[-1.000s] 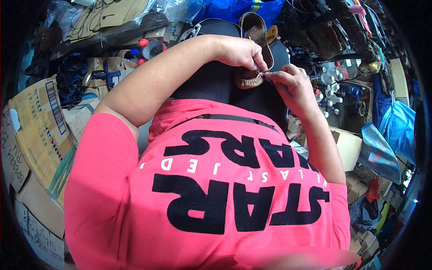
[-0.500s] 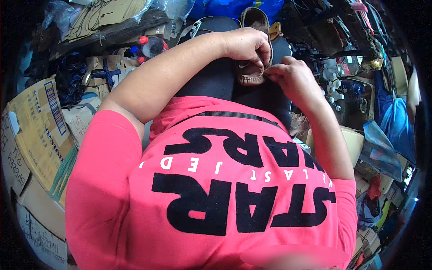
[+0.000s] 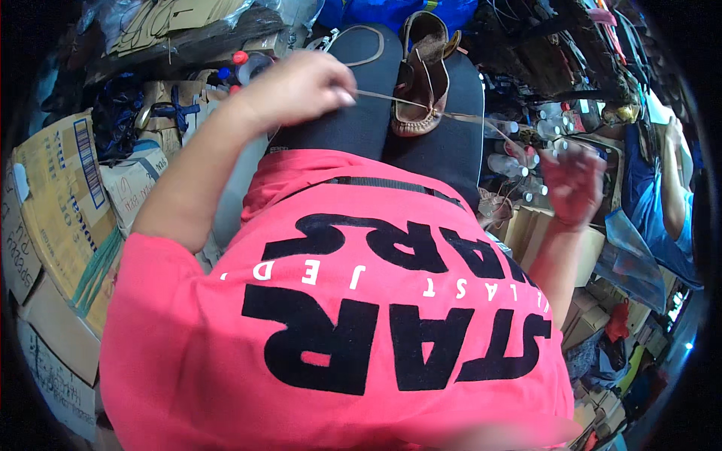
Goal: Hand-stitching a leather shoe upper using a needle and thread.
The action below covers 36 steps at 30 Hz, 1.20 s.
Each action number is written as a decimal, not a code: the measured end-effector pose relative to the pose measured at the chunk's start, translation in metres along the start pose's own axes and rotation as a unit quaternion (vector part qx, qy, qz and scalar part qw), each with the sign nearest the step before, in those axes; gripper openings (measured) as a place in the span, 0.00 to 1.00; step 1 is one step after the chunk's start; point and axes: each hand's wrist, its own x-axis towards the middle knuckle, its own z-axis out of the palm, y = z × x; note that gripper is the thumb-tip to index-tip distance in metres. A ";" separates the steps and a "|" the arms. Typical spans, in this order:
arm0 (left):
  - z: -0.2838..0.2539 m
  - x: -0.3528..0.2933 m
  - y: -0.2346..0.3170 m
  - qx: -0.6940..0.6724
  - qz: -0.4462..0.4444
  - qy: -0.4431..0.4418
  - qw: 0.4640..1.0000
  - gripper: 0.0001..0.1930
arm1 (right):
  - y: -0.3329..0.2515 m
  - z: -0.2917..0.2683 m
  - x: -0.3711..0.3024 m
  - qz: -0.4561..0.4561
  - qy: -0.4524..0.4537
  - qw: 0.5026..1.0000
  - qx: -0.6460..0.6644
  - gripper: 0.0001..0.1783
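A brown leather moccasin (image 3: 412,126) with a gathered toe lies across my dark-trousered thighs, its toe towards me. A pale thread (image 3: 382,97) runs from its toe seam to my left hand (image 3: 308,89), which is closed on it left of the shoe. On the other side, another length of thread (image 3: 468,118) stretches towards my right hand (image 3: 573,184). That hand is raised far out to the right and smeared by motion, its fingers seemingly curled on the thread. Neither hand touches the shoe. A loop of cord (image 3: 378,54) rests on my left thigh.
Cardboard boxes (image 3: 64,203) are stacked at the left. Several clear bottles (image 3: 508,165) with white caps stand beside my right leg. Another person's arm (image 3: 671,177) shows at the far right. A blue bag (image 3: 402,10) lies beyond my knees.
Both hands were together at the shoe's toe. They have swung apart, left and right, drawing the thread out to both sides. Another person's arm has come into view at the right.
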 end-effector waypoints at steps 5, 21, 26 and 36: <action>-0.021 0.013 -0.022 -0.250 -0.087 0.107 0.958 0.21 | -0.004 -0.059 -0.001 0.149 0.027 0.870 -0.469 0.12; -0.023 0.021 -0.060 -0.511 -0.162 0.123 0.835 0.22 | 0.069 -0.105 -0.034 0.218 0.103 0.923 -0.301 0.24; -0.039 0.028 -0.112 -0.235 -0.204 0.196 0.930 0.17 | 0.034 -0.079 0.001 -0.002 0.189 0.856 -0.481 0.29; 0.016 0.172 -0.026 0.146 -0.212 -0.074 0.963 0.34 | 0.068 0.085 0.102 -0.072 -0.232 0.571 -0.784 0.22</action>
